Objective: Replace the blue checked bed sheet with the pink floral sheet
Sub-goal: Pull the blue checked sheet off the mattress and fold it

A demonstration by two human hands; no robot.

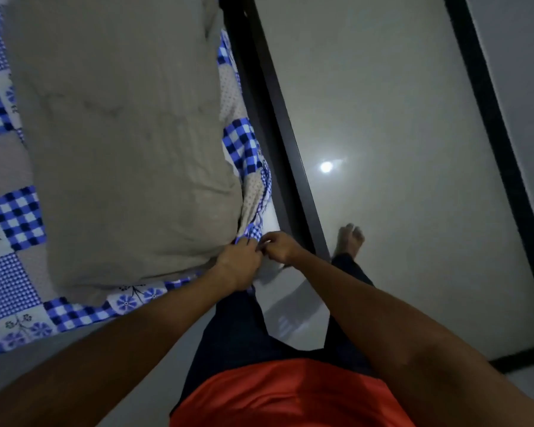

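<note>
Fingers curled tight, corner of the blue checked sheet (19,217) pinched by left hand (239,262) and right hand (279,248) (loose threads there), sheet spread under a beige pillow (121,134), dark bed frame (278,118) alongside, glossy floor (383,103) beyond.

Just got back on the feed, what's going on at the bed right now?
A person stands at the bed's corner, working on the blue checked patchwork bed sheet. The left hand and right hand both pinch its bunched corner, beside the dark bed frame. A large grey-beige pillow lies on the sheet, which is not off yet. The pink floral sheet is not in view.
</note>
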